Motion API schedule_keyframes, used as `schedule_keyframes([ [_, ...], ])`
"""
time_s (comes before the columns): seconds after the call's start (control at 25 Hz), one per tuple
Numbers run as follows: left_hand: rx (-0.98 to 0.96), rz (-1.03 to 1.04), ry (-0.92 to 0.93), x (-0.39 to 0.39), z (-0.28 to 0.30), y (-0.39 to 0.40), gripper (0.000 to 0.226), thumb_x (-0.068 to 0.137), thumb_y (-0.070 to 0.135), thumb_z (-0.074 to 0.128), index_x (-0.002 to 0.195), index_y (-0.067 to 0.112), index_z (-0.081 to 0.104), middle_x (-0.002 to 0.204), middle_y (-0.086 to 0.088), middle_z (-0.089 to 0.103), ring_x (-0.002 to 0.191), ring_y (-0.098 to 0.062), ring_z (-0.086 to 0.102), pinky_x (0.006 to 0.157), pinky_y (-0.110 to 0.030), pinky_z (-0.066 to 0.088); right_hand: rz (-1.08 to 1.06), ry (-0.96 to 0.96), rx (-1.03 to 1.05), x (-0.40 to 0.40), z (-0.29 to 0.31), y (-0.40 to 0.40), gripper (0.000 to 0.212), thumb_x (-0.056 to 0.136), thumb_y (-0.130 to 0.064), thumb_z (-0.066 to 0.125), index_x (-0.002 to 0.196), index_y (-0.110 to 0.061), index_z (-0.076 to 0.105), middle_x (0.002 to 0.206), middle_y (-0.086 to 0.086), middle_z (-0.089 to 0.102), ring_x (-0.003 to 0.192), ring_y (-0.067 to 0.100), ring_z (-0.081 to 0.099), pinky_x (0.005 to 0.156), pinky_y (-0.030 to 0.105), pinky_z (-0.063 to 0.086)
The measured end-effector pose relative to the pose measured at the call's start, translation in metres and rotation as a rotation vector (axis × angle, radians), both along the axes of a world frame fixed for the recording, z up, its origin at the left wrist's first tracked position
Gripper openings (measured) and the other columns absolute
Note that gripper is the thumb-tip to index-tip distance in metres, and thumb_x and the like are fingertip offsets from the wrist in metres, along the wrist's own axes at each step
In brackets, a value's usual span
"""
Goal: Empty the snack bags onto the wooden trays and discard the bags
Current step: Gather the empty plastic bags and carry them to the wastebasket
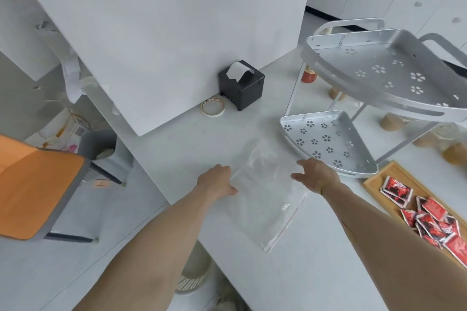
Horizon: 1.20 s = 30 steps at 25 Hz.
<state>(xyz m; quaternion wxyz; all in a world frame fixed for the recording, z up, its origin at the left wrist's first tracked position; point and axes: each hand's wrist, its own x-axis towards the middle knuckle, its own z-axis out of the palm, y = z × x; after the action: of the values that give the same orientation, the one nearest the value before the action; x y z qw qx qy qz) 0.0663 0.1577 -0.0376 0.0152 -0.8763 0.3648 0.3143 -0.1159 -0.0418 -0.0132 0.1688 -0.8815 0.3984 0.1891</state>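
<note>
A clear, empty plastic zip bag (262,192) lies flat on the white counter between my hands. My left hand (218,180) rests on the bag's left edge, its fingers curled onto the plastic. My right hand (316,174) lies on the bag's upper right edge with fingers spread. At the right, a wooden tray (384,179) holds several red and black snack packets (429,217).
A two-tier silver corner rack (353,159) stands just beyond my right hand. A black receipt printer (241,84) and a tape roll (213,108) sit by the wall. A waste basket (193,278) stands on the floor under the counter edge, and an orange chair (38,189) stands at the left.
</note>
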Motion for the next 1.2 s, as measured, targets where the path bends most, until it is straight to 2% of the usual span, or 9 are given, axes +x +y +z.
schedule_keyframes([
  [0.08, -0.015, 0.023, -0.053, -0.007, -0.008, -0.006, 0.06, 0.081, 0.044, 0.067, 0.13, 0.016, 0.046, 0.126, -0.008, 0.049, 0.115, -0.029, 0.056, 0.089, -0.042, 0.049, -0.018, 0.0, -0.004, 0.003, -0.016, 0.001, 0.053, 0.092, -0.047, 0.056, 0.133, -0.014, 0.047, 0.14, 0.009, 0.048, 0.132, 0.029, 0.043, 0.1, 0.044, 0.044],
  [0.2, -0.034, 0.029, -0.136, -0.017, -0.017, -0.009, 0.048, 0.085, 0.033, 0.064, 0.125, 0.015, 0.044, 0.121, -0.011, 0.049, 0.106, -0.033, 0.059, 0.076, -0.038, 0.043, -0.085, 0.037, -0.027, 0.002, -0.031, 0.006, 0.072, 0.09, -0.047, 0.06, 0.143, -0.012, 0.028, 0.148, 0.011, 0.035, 0.132, 0.034, 0.039, 0.098, 0.046, 0.043],
  [0.28, -0.061, 0.096, -0.106, -0.019, -0.022, -0.01, 0.048, 0.083, 0.029, 0.067, 0.123, 0.015, 0.043, 0.118, -0.011, 0.053, 0.104, -0.033, 0.061, 0.077, -0.038, 0.045, -0.072, 0.041, -0.085, 0.0, -0.036, 0.01, 0.083, 0.087, -0.045, 0.065, 0.147, -0.013, 0.019, 0.149, 0.01, 0.033, 0.128, 0.034, 0.041, 0.095, 0.045, 0.044],
  [0.36, -0.073, 0.165, -0.057, -0.018, -0.023, -0.012, 0.05, 0.08, 0.026, 0.069, 0.123, 0.017, 0.044, 0.114, -0.009, 0.058, 0.103, -0.032, 0.062, 0.077, -0.037, 0.046, -0.086, 0.031, -0.117, 0.0, -0.038, 0.009, 0.083, 0.083, -0.044, 0.07, 0.145, -0.016, 0.023, 0.144, 0.009, 0.039, 0.123, 0.032, 0.044, 0.092, 0.043, 0.043],
  [0.44, -0.06, 0.192, -0.05, -0.017, -0.025, -0.014, 0.044, 0.08, 0.023, 0.068, 0.117, 0.016, 0.047, 0.11, -0.007, 0.062, 0.102, -0.031, 0.063, 0.074, -0.033, 0.043, -0.13, 0.055, -0.112, 0.0, -0.038, 0.006, 0.077, 0.081, -0.045, 0.072, 0.141, -0.02, 0.033, 0.136, 0.006, 0.05, 0.122, 0.03, 0.045, 0.091, 0.04, 0.041],
  [0.64, -0.053, 0.219, -0.058, -0.025, -0.023, -0.011, 0.021, 0.083, 0.012, 0.059, 0.102, 0.018, 0.065, 0.113, -0.005, 0.06, 0.106, -0.028, 0.06, 0.076, -0.032, 0.045, -0.101, 0.075, -0.191, -0.011, -0.03, -0.001, 0.028, 0.088, -0.032, 0.058, 0.113, -0.022, 0.062, 0.112, 0.001, 0.063, 0.114, 0.025, 0.048, 0.085, 0.038, 0.038],
  [0.8, -0.117, 0.313, 0.049, -0.031, -0.011, 0.003, 0.016, 0.083, 0.009, 0.053, 0.093, 0.021, 0.055, 0.112, -0.003, 0.062, 0.103, -0.027, 0.06, 0.075, -0.031, 0.044, -0.182, -0.058, -0.049, -0.023, -0.01, -0.006, 0.027, 0.085, -0.013, 0.05, 0.108, -0.02, 0.062, 0.099, 0.005, 0.064, 0.091, 0.028, 0.059, 0.078, 0.034, 0.048],
  [1.04, -0.218, 0.479, 0.121, -0.033, 0.014, 0.048, 0.038, 0.08, 0.008, 0.062, 0.116, 0.021, 0.058, 0.12, -0.006, 0.061, 0.105, -0.026, 0.06, 0.074, -0.027, 0.047, -0.103, -0.118, -0.006, -0.024, 0.015, 0.011, 0.034, 0.084, -0.009, 0.05, 0.112, -0.024, 0.063, 0.112, 0.006, 0.065, 0.101, 0.029, 0.063, 0.076, 0.031, 0.046],
  [1.2, -0.212, 0.473, 0.042, -0.025, 0.035, 0.092, 0.04, 0.081, 0.013, 0.066, 0.12, 0.014, 0.059, 0.119, -0.005, 0.063, 0.11, -0.026, 0.06, 0.077, -0.024, 0.044, 0.029, -0.105, -0.021, 0.002, 0.03, 0.037, 0.016, 0.087, -0.014, 0.045, 0.092, -0.017, 0.06, 0.104, 0.005, 0.066, 0.098, 0.03, 0.062, 0.081, 0.036, 0.052],
])
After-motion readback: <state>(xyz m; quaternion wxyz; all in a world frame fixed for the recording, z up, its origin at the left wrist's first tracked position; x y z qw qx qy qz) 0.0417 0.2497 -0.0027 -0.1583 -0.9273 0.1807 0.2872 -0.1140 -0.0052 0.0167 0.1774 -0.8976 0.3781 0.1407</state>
